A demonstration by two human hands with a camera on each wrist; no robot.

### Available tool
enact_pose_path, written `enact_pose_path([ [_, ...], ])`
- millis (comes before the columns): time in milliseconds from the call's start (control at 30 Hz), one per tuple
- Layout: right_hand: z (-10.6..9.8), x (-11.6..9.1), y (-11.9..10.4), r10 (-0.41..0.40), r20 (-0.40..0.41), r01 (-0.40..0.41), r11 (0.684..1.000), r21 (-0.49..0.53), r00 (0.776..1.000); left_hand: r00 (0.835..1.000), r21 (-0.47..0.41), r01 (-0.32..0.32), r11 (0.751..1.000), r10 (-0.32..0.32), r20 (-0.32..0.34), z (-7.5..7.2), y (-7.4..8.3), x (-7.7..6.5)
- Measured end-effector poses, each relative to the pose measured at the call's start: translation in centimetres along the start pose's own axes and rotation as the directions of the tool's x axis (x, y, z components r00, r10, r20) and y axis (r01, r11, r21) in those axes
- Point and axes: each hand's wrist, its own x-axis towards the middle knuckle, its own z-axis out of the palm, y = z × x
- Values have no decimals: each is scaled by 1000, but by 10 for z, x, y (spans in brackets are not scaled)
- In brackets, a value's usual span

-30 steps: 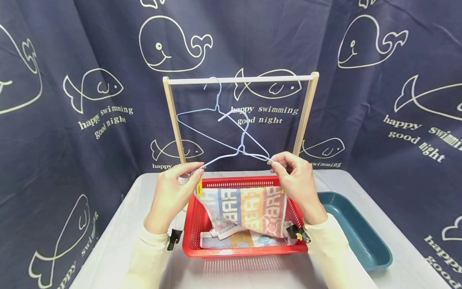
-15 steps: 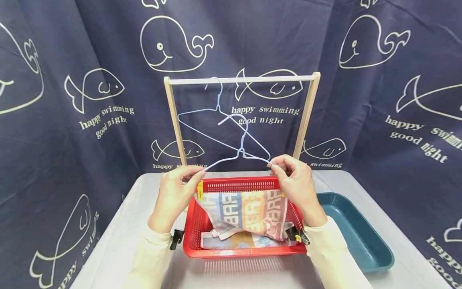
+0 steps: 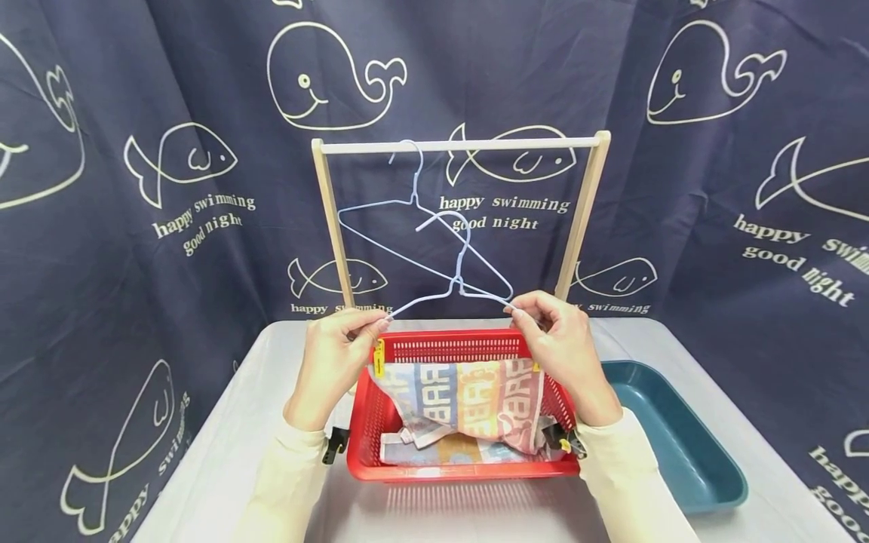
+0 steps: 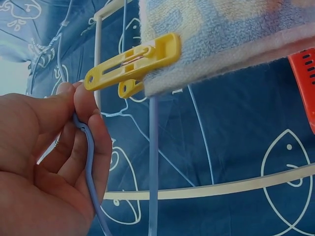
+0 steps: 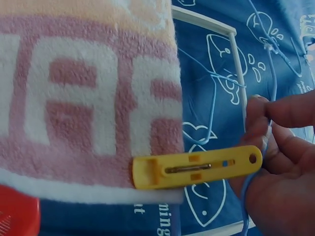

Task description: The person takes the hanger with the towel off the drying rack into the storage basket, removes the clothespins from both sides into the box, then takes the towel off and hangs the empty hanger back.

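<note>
A light blue wire hanger [image 3: 424, 299] is held up by both hands above a red basket. My left hand [image 3: 333, 358] pinches its left shoulder, and my right hand [image 3: 560, 347] pinches the right one. From the hanger hangs a striped terry towel [image 3: 468, 396] with large letters, its lower part drooping into the basket. One yellow clothespin [image 4: 133, 59] grips the towel's corner in the left wrist view, beside the left fingers. A second yellow clothespin [image 5: 197, 167] grips the other corner in the right wrist view, its end at the right hand.
Behind the hands stands a rack with a white bar [image 3: 502, 143] and wooden posts; another blue hanger [image 3: 380, 204] hangs on it. The red basket [image 3: 462, 473] holds more folded cloth [image 3: 434, 451]. A teal tray [image 3: 713, 452] lies to the right on the white table [image 3: 231, 467].
The hanger and towel have dropped slightly against the basket, with both hands still pinching it. The head view has shifted a little.
</note>
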Motion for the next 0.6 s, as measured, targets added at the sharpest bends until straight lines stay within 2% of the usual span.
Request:
enact_pose_path([
  [133,-4,0,-1,-35,-2,35,999,-33,999,1000,20,-13,1000,13,-18,1,-1,1],
  [233,-10,0,-2,-55,-35,53,998,-40,998,999,24,-24,999,24,-33,0,-2,1],
  [433,-25,-3,-4,-33,-139,21,996,-86,990,999,2,-23,1000,23,-42,-1,-4,2],
  [600,-31,-9,-7,-32,-153,11,991,-135,988,999,-12,-3,1000,2,-47,-2,-6,2],
])
